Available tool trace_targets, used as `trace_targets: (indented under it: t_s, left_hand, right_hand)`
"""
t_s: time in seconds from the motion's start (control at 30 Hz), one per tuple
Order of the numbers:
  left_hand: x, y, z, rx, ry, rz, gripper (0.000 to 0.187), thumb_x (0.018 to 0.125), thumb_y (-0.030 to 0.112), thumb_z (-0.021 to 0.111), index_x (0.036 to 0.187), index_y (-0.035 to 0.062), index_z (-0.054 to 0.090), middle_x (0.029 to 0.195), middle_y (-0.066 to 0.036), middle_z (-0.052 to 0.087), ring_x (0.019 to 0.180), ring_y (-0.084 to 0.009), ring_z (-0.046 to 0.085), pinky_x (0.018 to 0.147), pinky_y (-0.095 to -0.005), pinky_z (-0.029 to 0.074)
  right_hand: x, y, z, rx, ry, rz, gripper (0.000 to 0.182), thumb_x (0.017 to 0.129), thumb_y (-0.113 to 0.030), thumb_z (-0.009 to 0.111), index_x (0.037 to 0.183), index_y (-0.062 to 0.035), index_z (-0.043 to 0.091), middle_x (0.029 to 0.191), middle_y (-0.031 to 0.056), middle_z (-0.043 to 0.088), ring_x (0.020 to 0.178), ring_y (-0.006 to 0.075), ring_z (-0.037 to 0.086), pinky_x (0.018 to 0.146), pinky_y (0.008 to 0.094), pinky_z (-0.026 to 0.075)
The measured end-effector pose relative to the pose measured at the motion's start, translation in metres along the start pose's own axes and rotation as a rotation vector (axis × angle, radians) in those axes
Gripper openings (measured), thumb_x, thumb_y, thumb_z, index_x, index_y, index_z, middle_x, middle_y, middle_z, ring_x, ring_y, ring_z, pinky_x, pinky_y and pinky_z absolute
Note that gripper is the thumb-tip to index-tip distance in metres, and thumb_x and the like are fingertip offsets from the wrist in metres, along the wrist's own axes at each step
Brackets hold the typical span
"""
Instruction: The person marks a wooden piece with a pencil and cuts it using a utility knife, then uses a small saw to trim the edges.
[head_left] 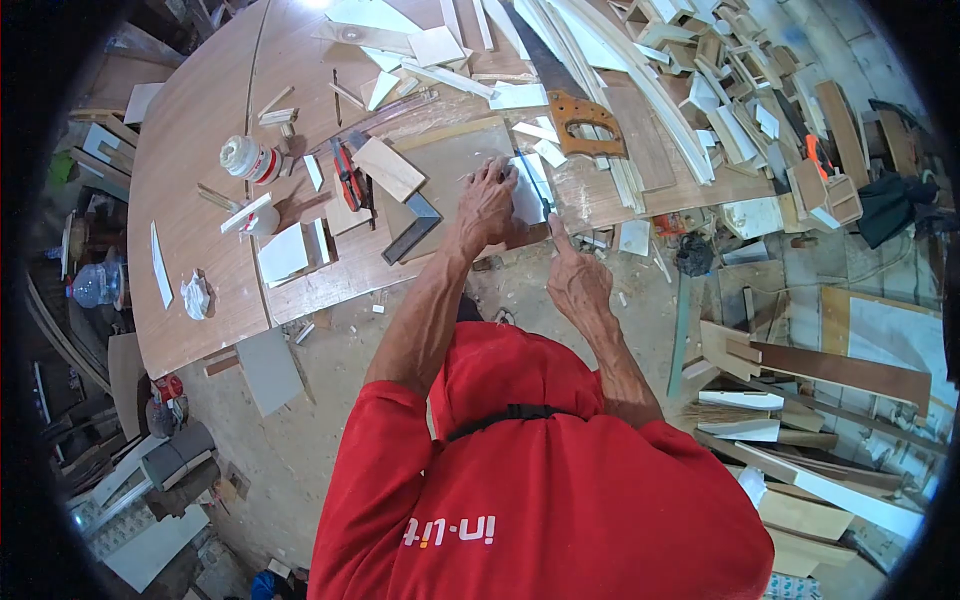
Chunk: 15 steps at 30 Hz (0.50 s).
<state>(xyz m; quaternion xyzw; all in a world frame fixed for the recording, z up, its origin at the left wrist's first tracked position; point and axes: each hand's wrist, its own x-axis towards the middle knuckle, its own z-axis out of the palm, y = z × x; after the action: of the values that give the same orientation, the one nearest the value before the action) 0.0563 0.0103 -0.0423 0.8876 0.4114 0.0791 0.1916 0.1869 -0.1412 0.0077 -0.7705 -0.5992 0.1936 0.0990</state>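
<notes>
My left hand (487, 205) presses down near the table's front edge, fingers bent and close together, on a white piece (527, 200) and the board (460, 160) beside it. In my right hand (580, 280) is the end of a thin dark tool (535, 178), its narrow blade lying across the white piece. What kind of tool it is cannot be made out. Left of my left hand lie a dark try square (408, 235), a pale wooden block (390, 168) and red-handled pliers (347, 178). A handsaw with a wooden handle (572, 112) rests beyond my right hand.
The wooden table (190, 160) also holds a white jar (250, 160), a small cup (260, 217), crumpled white material (196, 295) and long strips (640, 80). Wood offcuts (740, 90) are heaped at the upper right. Boards (840, 375) lean at the right.
</notes>
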Motion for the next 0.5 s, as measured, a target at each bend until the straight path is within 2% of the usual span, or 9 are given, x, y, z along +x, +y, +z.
trace_targets:
  t_s: [0.1,0.2,0.27,0.37,0.5]
  left_hand:
    - [0.001,0.006,-0.006,0.061,-0.038,-0.032,0.084,0.061,0.025,0.081,0.134,0.0005,0.048,0.142,-0.013,0.039,0.133,-0.0318,0.036,0.103,-0.05,0.038]
    - [-0.001,0.018,-0.018,0.052,-0.081,-0.074,0.082,0.061,0.025,0.081,0.133,0.0015,0.05,0.141,-0.013,0.04,0.133,-0.0315,0.037,0.1,-0.0525,0.04]
    - [-0.001,0.02,-0.024,0.036,-0.091,-0.071,0.081,0.06,0.026,0.081,0.131,0.0014,0.051,0.141,-0.013,0.041,0.132,-0.0316,0.037,0.1,-0.0526,0.041]
    - [0.002,0.012,-0.016,0.043,-0.088,-0.053,0.079,0.059,0.026,0.081,0.129,0.0013,0.053,0.14,-0.012,0.041,0.131,-0.032,0.039,0.099,-0.0527,0.041]
    - [0.0,0.016,-0.021,0.02,-0.079,-0.059,0.075,0.061,0.023,0.079,0.128,0.0012,0.054,0.14,-0.013,0.042,0.129,-0.0335,0.041,0.099,-0.0524,0.042]
  right_hand:
    - [0.003,0.001,-0.002,-0.006,0.026,-0.048,0.072,0.082,-0.012,0.058,0.148,-0.0163,0.03,0.06,0.0166,0.06,0.056,0.0324,0.062,0.057,0.0457,0.047]
    - [0.013,-0.002,-0.004,-0.028,-0.038,-0.015,0.07,0.082,-0.011,0.056,0.147,-0.0142,0.031,0.061,0.0176,0.061,0.057,0.0332,0.062,0.058,0.0464,0.047]
    - [0.024,-0.001,0.002,-0.017,0.05,-0.081,0.068,0.08,-0.01,0.053,0.145,-0.0091,0.034,0.063,0.0199,0.062,0.057,0.0351,0.062,0.056,0.0474,0.046]
    - [0.009,-0.005,-0.008,-0.01,-0.025,-0.028,0.069,0.079,-0.011,0.053,0.146,-0.009,0.033,0.066,0.0232,0.063,0.061,0.0383,0.063,0.058,0.0495,0.046]
    - [0.012,-0.002,-0.005,0.037,-0.044,0.002,0.07,0.079,-0.011,0.052,0.146,-0.009,0.032,0.066,0.0234,0.063,0.061,0.0392,0.064,0.058,0.0506,0.046]
